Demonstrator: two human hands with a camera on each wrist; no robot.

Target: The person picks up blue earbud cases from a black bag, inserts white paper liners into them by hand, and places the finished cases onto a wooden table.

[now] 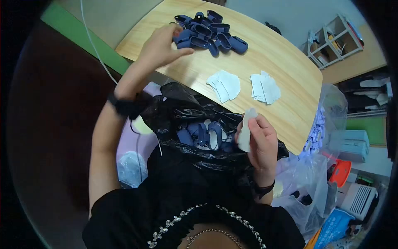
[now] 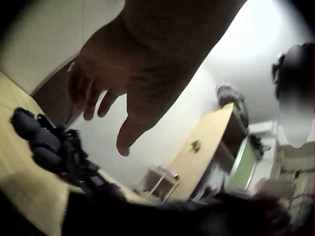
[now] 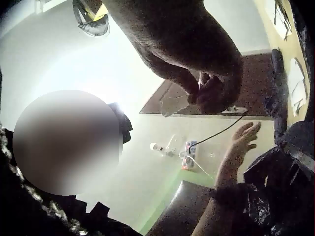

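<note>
Lettering on blue packet [image 1: 335, 226] unreadable; right hand [image 1: 264, 145] pinches white piece [image 1: 245, 137]

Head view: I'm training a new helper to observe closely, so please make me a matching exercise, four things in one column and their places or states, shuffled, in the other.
Column 1
1. Left hand
2. Black bag
3. Flat white pieces
4. Right hand

Column 2
A. Lying in two groups on the wooden table
B. Gripping a pale strip
C. Open, at the pile of navy pieces
D. Lying open by the near table edge, more navy pieces inside

Right pairs: 1-C, 2-D, 3-A, 4-B
</note>
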